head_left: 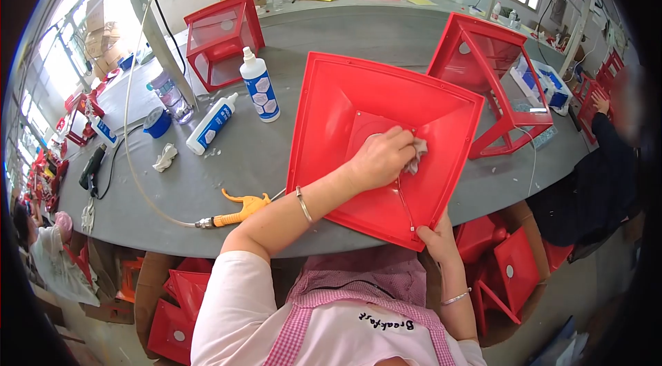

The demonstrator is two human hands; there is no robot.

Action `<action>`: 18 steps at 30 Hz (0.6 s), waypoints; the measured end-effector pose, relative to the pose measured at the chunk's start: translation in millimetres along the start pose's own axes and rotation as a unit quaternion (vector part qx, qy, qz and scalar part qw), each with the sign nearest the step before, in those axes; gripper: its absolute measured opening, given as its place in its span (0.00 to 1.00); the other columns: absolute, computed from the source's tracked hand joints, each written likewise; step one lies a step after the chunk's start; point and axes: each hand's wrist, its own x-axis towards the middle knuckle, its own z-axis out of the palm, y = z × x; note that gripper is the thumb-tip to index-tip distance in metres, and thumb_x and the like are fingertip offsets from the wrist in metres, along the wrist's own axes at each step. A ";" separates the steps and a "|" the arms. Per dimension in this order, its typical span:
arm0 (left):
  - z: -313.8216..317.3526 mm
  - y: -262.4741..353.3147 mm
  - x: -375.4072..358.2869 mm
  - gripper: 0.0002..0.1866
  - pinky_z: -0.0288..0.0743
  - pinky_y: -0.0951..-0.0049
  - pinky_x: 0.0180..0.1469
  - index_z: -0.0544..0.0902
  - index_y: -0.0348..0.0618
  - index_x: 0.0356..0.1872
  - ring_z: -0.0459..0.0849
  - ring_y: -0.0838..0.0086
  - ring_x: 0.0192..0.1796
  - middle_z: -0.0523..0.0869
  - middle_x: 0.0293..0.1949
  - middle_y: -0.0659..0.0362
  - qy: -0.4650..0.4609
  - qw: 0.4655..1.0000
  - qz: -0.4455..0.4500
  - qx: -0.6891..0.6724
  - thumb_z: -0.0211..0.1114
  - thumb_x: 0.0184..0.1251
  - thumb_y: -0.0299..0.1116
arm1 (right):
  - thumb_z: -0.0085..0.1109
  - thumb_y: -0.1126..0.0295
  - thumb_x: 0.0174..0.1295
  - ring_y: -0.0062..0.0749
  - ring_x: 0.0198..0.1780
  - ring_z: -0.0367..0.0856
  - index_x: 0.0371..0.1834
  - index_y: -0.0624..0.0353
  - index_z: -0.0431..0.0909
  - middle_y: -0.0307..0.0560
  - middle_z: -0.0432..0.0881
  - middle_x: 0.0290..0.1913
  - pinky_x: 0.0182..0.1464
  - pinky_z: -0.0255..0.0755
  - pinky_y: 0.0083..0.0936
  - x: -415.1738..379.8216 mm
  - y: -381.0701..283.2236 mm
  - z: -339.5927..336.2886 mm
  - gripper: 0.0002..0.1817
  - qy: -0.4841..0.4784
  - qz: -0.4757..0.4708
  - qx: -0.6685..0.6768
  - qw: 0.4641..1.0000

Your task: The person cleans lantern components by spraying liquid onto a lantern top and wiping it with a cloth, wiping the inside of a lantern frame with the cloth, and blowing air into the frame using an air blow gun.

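Observation:
My left hand (387, 157) reaches into the hollow inner side of a square red plastic cover (331, 100). Its fingers are closed on a crumpled greyish-white cloth (416, 156), pressed against the sloping inner wall. At the near right corner, my right hand (439, 236) grips the cover's rim, thumb on the inside; its other fingers are mostly hidden. A thin cable (405, 204) runs from the cover's middle toward that corner. The cover is tilted up above the grey table. Under my left forearm lies an orange air blow gun (241, 211) with a hose.
A white-and-blue bottle (259, 86) stands on the grey table (324, 28), with another bottle (212, 124) lying beside it. Red frames with clear panels (224, 42) (483, 76) stand farther back. Boxes (148, 283) of red parts sit below the near edge. A co-worker (593, 159) is at right.

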 end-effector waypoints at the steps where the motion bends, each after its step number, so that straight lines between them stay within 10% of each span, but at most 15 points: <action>1: -3.4 -4.0 1.4 0.08 0.80 0.61 0.39 0.82 0.38 0.30 0.81 0.58 0.39 0.79 0.37 0.56 -0.004 1.000 -0.006 0.010 0.67 0.47 0.20 | 0.50 0.85 0.52 0.28 0.66 0.71 0.77 0.62 0.55 0.42 0.72 0.66 0.70 0.63 0.29 -0.7 -0.2 1.8 0.43 0.003 -0.003 -0.005 1.000; 9: -18.9 -35.2 -7.6 0.09 0.80 0.61 0.40 0.82 0.39 0.31 0.82 0.58 0.40 0.79 0.36 0.55 0.089 0.984 -0.102 0.114 0.64 0.46 0.18 | 0.48 0.87 0.52 0.28 0.68 0.70 0.77 0.62 0.55 0.42 0.71 0.67 0.71 0.62 0.29 0.4 6.5 5.6 0.43 0.002 -0.015 0.007 1.000; 18: -34.5 -14.9 -69.4 0.10 0.80 0.62 0.42 0.83 0.39 0.32 0.82 0.57 0.41 0.80 0.35 0.53 -0.016 0.982 -0.157 0.100 0.63 0.46 0.18 | 0.47 0.87 0.51 0.27 0.66 0.71 0.77 0.63 0.55 0.42 0.72 0.66 0.69 0.64 0.28 0.5 8.5 5.2 0.43 0.003 -0.019 -0.009 1.000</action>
